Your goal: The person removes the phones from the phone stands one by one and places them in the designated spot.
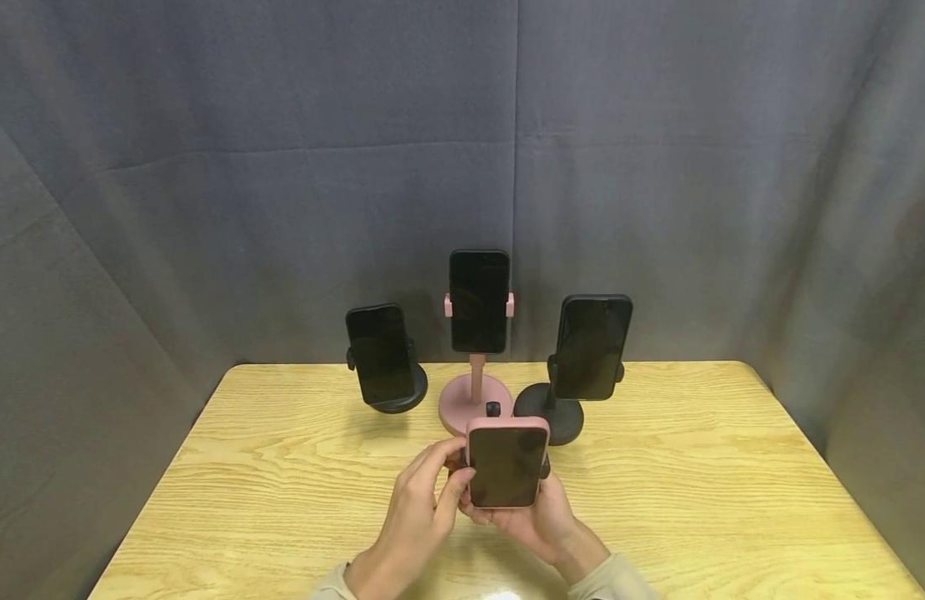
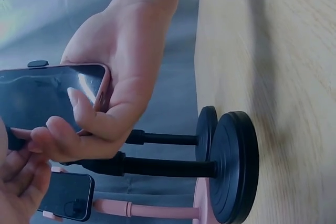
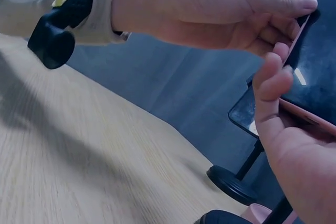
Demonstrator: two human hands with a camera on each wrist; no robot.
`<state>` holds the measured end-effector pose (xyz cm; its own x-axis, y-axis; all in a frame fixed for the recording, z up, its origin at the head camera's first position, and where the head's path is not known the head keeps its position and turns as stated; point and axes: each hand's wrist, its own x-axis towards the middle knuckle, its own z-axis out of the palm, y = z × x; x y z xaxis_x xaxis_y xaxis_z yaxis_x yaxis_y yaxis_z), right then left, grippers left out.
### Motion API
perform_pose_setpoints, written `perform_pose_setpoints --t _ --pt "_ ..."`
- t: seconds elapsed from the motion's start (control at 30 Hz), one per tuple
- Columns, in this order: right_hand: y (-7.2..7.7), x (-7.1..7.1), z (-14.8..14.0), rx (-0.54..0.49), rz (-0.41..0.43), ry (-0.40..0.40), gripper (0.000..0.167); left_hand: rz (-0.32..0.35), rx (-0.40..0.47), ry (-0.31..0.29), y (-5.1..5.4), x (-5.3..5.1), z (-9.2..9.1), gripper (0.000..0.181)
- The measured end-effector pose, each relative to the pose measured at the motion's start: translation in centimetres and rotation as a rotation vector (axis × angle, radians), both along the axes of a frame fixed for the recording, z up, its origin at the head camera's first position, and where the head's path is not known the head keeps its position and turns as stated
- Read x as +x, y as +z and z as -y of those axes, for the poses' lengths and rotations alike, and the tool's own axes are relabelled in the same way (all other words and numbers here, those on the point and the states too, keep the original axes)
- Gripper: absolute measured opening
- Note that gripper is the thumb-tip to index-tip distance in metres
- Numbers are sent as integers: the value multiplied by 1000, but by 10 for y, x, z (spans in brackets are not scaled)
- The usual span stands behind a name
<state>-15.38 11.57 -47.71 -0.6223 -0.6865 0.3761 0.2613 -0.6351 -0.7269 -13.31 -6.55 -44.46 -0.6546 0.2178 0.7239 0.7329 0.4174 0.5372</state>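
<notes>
At far left, a phone [image 1: 381, 353] leans on a black stand, probably angled for viewing. The left hand [image 1: 421, 502] pinches the pink-cased phone's left edge beside a black clamp, seemingly steadying it. Behind, a pink stand [image 1: 476, 390] grips 1 upright phone [image 1: 479, 300] by its sides. The pink-cased phone [image 1: 506, 468] sits front and centre, above the table [image 1: 282, 475]; the right hand [image 1: 547, 518] curls beneath its lower end, apparently bearing weight. Rightmost, 1 more phone [image 1: 593, 347] tilts on a wide-based stand, likely for balance.

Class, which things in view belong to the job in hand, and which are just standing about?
Job in hand:
left hand
right hand
pink-cased phone
apparently the front black stand

Seemingly standing about:
left phone
middle phone
right phone
pink stand
left black stand
right black stand
</notes>
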Motion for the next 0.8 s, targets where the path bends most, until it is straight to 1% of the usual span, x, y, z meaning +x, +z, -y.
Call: perform_pose_setpoints --t 0.17,0.3,0.43,0.57,0.8 --pt "2 2 2 -27 66 -12 75 19 -21 25 0 3 -1 24" --pt "3 4 3 -15 107 -50 69 17 -27 42 1 3 -1 22" --pt "3 7 4 -22 139 -74 62 15 -23 33 1 3 -3 21" --pt "4 9 4 -41 159 -95 62 22 -16 20 0 5 -4 22" --pt "5 12 4 -55 168 -123 65 22 -14 37 2 6 -5 21"
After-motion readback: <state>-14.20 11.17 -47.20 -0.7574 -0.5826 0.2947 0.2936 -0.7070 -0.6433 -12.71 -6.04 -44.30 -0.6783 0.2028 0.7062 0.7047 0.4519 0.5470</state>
